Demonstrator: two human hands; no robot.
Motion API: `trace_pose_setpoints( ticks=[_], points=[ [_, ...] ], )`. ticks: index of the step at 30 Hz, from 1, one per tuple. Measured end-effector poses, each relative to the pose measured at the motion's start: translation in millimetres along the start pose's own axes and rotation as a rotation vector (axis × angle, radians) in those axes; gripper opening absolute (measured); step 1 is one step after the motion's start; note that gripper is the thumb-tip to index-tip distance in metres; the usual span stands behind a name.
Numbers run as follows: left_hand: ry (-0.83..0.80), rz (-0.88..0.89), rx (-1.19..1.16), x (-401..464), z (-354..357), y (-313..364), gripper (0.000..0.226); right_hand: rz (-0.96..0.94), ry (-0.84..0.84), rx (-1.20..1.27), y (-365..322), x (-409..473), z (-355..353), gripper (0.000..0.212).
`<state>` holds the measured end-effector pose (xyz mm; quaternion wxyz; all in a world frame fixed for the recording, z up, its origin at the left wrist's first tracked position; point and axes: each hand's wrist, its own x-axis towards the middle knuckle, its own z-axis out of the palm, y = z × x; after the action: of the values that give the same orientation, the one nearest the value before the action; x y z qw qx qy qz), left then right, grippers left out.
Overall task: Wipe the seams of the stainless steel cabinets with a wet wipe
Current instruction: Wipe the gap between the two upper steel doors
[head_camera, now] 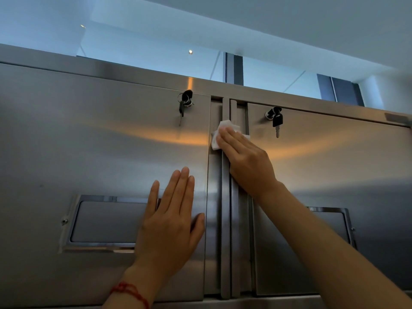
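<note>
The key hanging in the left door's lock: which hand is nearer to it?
Right. The right hand presses the wet wipe on the seam, beside and slightly below the key. The left hand lies flat on the door, far below it.

Ceiling [289, 23]: white, plain, with a recessed lighter panel [142, 23] to the left. Spotlights: two small round ones lit, one [82, 26] far left, one [190, 51] nearer centre. Windows [278, 76]: a band of glazing, pale blue, divided by a dark upright frame [234, 69]; further dark panels [338, 90] to the right. Wall [392, 94]: white, far right.
</note>
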<state>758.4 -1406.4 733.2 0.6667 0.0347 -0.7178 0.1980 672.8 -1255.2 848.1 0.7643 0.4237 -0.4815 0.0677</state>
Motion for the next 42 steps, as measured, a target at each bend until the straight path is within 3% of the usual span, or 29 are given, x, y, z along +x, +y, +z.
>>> trace_pose_setpoints(
  ticks=[31,36,42],
  points=[
    [-0.034,0.007,0.062,2.5,-9.2,3.0,0.065,0.063,-0.072,0.051,-65.8,-78.8,-27.2,0.044],
    [-0.044,0.005,0.053,2.7,-10.7,3.3,0.065,0.039,-0.034,0.043,-74.6,-94.0,-28.6,0.030],
    [-0.045,0.002,0.032,2.8,-10.9,3.8,0.066,0.065,-0.030,0.058,-84.4,-106.7,-30.0,0.031]
  ],
)
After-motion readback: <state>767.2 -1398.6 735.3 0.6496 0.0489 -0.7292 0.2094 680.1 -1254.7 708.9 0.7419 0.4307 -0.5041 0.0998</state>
